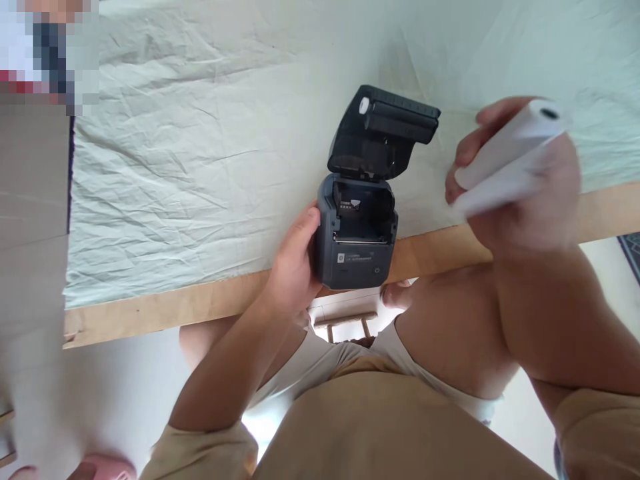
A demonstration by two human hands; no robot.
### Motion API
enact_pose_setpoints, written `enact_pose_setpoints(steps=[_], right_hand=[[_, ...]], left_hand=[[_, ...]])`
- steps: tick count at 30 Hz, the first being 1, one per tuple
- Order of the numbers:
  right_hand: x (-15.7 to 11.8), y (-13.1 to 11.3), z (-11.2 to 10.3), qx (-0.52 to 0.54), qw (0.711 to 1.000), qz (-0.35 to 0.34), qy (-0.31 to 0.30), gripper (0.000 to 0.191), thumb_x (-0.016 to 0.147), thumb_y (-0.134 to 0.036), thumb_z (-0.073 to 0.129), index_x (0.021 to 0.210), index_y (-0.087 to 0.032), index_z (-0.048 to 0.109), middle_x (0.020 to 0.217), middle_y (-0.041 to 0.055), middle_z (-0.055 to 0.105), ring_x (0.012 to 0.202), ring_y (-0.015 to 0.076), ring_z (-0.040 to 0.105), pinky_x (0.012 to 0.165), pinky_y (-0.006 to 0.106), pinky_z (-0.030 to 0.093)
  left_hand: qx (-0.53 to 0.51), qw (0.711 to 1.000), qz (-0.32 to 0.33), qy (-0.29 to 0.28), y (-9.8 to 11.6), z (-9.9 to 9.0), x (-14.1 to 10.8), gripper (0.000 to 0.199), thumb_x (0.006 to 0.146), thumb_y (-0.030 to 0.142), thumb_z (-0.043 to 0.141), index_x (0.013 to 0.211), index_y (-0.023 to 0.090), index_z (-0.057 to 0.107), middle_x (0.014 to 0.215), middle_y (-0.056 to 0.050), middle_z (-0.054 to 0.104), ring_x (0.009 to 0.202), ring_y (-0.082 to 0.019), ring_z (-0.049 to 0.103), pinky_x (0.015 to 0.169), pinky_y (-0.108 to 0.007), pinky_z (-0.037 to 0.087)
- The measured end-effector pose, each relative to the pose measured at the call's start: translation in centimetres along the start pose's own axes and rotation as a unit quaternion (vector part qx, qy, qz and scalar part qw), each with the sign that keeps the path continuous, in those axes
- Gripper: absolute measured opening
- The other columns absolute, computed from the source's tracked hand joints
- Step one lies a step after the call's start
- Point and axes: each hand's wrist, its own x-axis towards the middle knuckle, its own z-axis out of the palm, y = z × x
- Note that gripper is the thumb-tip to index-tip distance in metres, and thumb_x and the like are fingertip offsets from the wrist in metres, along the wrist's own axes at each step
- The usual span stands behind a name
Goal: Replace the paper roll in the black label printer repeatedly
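Observation:
A dark grey portable thermal printer (357, 260) is tilted up at the table's front edge, its lid (370, 137) swung back. The paper bay inside shows no roll. My left hand (295, 267) grips the printer's left side, thumb along its edge; the other fingers are hidden behind it. To the right, above the cloth, my right hand (530, 180) is closed around a white paper roll (505, 147) with a dark core hole at its end. A loose flap of paper hangs from the roll, and both are slightly blurred by motion.
A pale green wrinkled cloth (200, 153) covers the table, whose bare wooden edge (175, 303) runs along the front. My legs are under that edge. A pixelated patch hides the upper left corner. Pink footwear (107, 467) shows on the floor at lower left.

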Motion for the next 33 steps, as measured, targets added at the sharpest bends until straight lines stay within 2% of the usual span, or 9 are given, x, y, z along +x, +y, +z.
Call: enact_pose_setpoints(steps=[3, 7, 12, 19, 22, 26, 28, 30, 33], right_hand=[[-0.2, 3.0, -0.3, -0.046, 0.999, -0.011, 0.018, 0.042, 0.079, -0.062, 0.099, 0.097, -0.034, 0.073, 0.076, -0.0031, 0.063, 0.055, 0.0157, 0.049, 0.047, 0.034, 0.038], [-0.8, 4.5, -0.8, -0.203, 0.978, -0.04, -0.023, 0.031, 0.091, -0.054, 0.088, 0.094, -0.032, 0.066, 0.079, -0.0019, 0.068, 0.069, 0.0219, 0.064, 0.065, 0.041, 0.057], [-0.5, 4.7, -1.2, -0.282, 0.953, -0.104, -0.029, 0.038, 0.091, -0.056, 0.088, 0.115, -0.034, 0.068, 0.111, 0.0043, 0.077, 0.101, 0.0314, 0.076, 0.091, 0.057, 0.066], [-0.7, 5.5, -0.5, -0.302, 0.947, -0.082, -0.073, 0.053, 0.091, -0.036, 0.086, 0.14, -0.036, 0.065, 0.118, 0.0067, 0.08, 0.098, 0.0296, 0.074, 0.087, 0.052, 0.067], [-0.8, 4.1, -1.3, -0.319, 0.932, -0.167, -0.03, 0.049, 0.093, -0.044, 0.086, 0.138, -0.034, 0.07, 0.127, 0.0101, 0.079, 0.112, 0.0346, 0.075, 0.092, 0.056, 0.065], [0.5, 3.7, -4.8, -0.353, 0.879, -0.302, 0.11, 0.03, 0.105, -0.048, 0.069, 0.129, -0.033, 0.078, 0.117, 0.0132, 0.076, 0.113, 0.0358, 0.071, 0.094, 0.056, 0.06], [1.6, 4.7, -7.0, -0.394, 0.875, -0.259, 0.105, 0.039, 0.098, -0.042, 0.077, 0.136, -0.031, 0.079, 0.127, 0.0159, 0.076, 0.12, 0.0367, 0.071, 0.098, 0.056, 0.059], [2.7, 6.0, -8.6, -0.42, 0.889, -0.172, 0.065, 0.055, 0.086, -0.038, 0.091, 0.139, -0.028, 0.079, 0.134, 0.0188, 0.077, 0.123, 0.0364, 0.073, 0.104, 0.055, 0.06], [3.6, 7.1, -9.5, -0.426, 0.904, -0.019, 0.037, 0.05, 0.072, -0.035, 0.104, 0.117, -0.027, 0.084, 0.115, 0.0144, 0.081, 0.11, 0.0321, 0.076, 0.099, 0.051, 0.06]], left_hand=[[-0.009, 1.0, -0.003, 0.001, 0.0, 0.1, 0.1, 0.029, 0.098, 0.052, 0.079, 0.099, 0.024, 0.077, 0.09, -0.002, 0.082, 0.099, -0.029, 0.086, 0.081, -0.038, 0.071], [-0.045, 0.999, 0.002, -0.025, 0.1, 0.2, 0.2, 0.021, 0.103, 0.042, 0.071, 0.096, 0.024, 0.079, 0.087, -0.002, 0.081, 0.089, -0.027, 0.085, 0.074, -0.037, 0.071], [-0.018, 1.0, 0.002, -0.015, 0.0, -0.1, 0.2, 0.026, 0.1, 0.05, 0.077, 0.099, 0.024, 0.078, 0.094, -0.004, 0.084, 0.09, -0.028, 0.084, 0.075, -0.037, 0.069], [0.007, 1.0, -0.026, 0.003, 0.5, -0.1, -0.1, 0.025, 0.106, 0.047, 0.068, 0.099, 0.025, 0.076, 0.084, -0.002, 0.078, 0.067, -0.022, 0.072, 0.057, -0.033, 0.057], [-0.01, 1.0, -0.027, 0.003, 0.6, 0.1, -0.1, 0.024, 0.107, 0.043, 0.066, 0.096, 0.024, 0.077, 0.085, -0.001, 0.078, 0.07, -0.02, 0.073, 0.062, -0.031, 0.061], [-0.024, 1.0, -0.001, -0.008, 0.3, 0.1, -0.1, 0.023, 0.103, 0.046, 0.072, 0.098, 0.024, 0.079, 0.092, -0.002, 0.082, 0.085, -0.024, 0.081, 0.075, -0.033, 0.069], [-0.023, 1.0, 0.01, -0.01, 0.1, 0.0, 0.0, 0.023, 0.104, 0.045, 0.071, 0.099, 0.024, 0.08, 0.09, -0.002, 0.082, 0.086, -0.024, 0.082, 0.076, -0.033, 0.07], [-0.015, 1.0, 0.013, 0.002, 0.0, -0.1, 0.1, 0.021, 0.105, 0.043, 0.07, 0.098, 0.024, 0.079, 0.088, -0.002, 0.081, 0.088, -0.023, 0.083, 0.078, -0.033, 0.07], [-0.003, 1.0, 0.002, 0.015, 0.1, -0.1, 0.1, 0.021, 0.105, 0.043, 0.068, 0.099, 0.025, 0.078, 0.09, -0.003, 0.082, 0.098, -0.026, 0.085, 0.087, -0.035, 0.071]])
